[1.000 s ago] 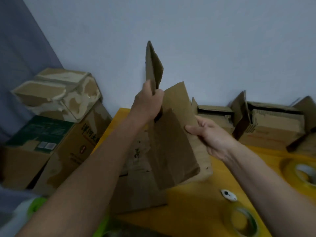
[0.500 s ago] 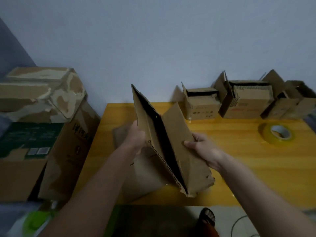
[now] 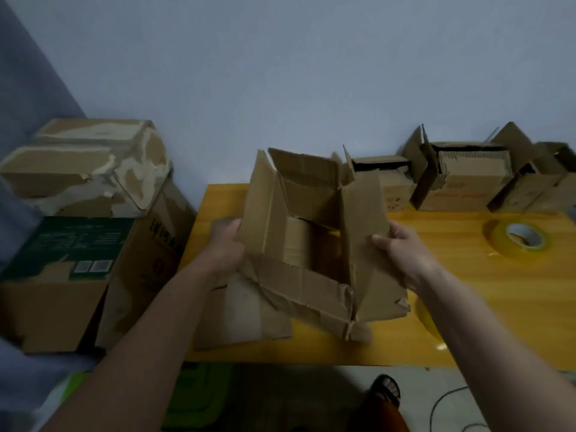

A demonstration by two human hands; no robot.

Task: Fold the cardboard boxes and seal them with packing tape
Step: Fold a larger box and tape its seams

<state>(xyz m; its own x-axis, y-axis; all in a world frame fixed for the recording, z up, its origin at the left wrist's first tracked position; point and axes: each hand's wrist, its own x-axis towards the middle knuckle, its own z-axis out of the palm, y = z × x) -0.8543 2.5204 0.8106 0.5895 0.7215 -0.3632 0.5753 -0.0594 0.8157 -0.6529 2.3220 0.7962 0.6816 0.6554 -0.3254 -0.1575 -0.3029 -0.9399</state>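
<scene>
Opened from flat, box (image 3: 314, 244) held by left hand (image 3: 225, 244), right hand (image 3: 402, 254), fingers clamped on side edges.

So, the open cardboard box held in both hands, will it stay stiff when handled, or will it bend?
The cardboard box will probably flex: its near flap looks creased and torn. It seems light, since the left hand and right hand hold only its side walls. With its flaps loose and untaped, it may well skew out of square when pushed.
</scene>
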